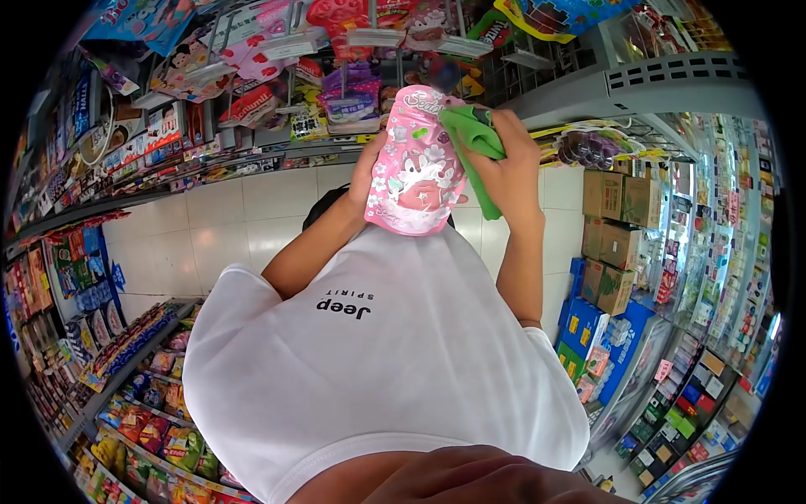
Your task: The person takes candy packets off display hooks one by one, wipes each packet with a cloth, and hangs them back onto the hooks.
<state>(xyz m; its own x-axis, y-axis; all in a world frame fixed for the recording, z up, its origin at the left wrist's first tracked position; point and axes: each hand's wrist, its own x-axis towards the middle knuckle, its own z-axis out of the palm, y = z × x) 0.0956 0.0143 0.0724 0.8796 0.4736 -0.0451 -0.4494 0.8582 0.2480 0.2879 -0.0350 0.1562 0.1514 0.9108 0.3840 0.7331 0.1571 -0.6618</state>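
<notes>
A pink candy pouch (403,181) with white flowers and cartoon animals is held upright in front of my chest, its printed front facing me. My left hand (362,172) grips it along the left edge, with most of the fingers hidden behind it. My right hand (514,164) is closed on a bunched green cloth (474,139). That cloth lies against the upper right edge of the pouch, and part of it hangs down below the hand.
Hanging candy packets (348,101) and a metal shelf rail (672,81) are just beyond my hands. Stacked cardboard boxes (611,239) stand on the tiled floor (243,218) to the right. Snack shelves (159,403) are at lower left.
</notes>
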